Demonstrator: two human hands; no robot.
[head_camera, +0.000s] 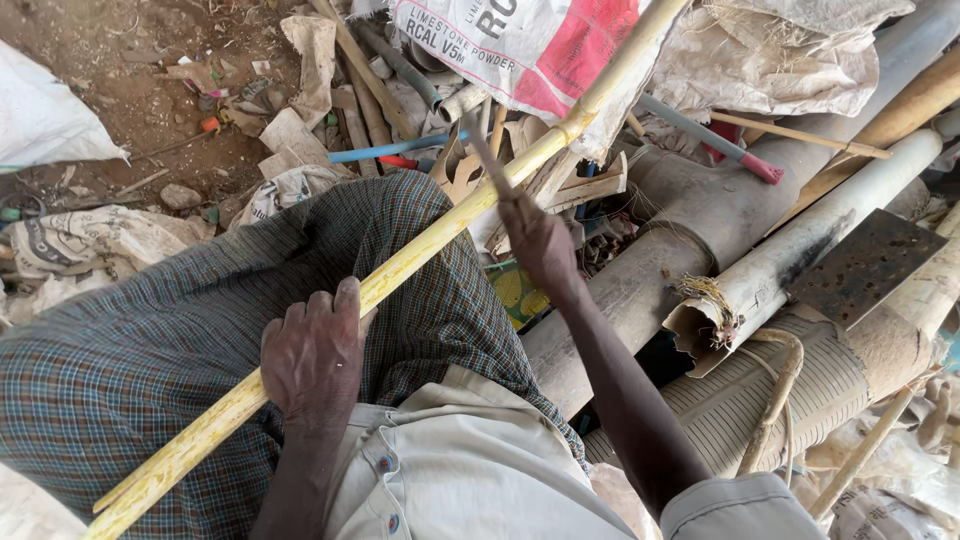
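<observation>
Nearest the camera, at the lower middle of the frame, the left hand (312, 355) presses down on a long yellow bamboo pole (400, 270), its fingers curled over the top and closed around the stalk, seemingly to pin it against the checked cloth (150, 350) draped over the person's lap so it does not roll or slide. The pole runs on a diagonal from the lower left corner up to the top centre, lying across the thigh like a work rest.

Slightly higher, at centre, the right hand (535, 240) is clenched around the handle of a blade (485, 160), which blurs as it meets the pole just below a node; the blade is too smeared to tell its exact shape. The arm stretches forward, which seems to keep the cutting edge well ahead of the steadying hand.

Beyond the hands, at right, lie grey pipes (700, 200), a ribbed tube (850, 370) and a rusty metal plate (865, 265). Across the top sits a white and pink powder sack (530, 45), with wood scraps and a blue pipe (390, 150) beneath it. Bare earth with litter fills the upper left.
</observation>
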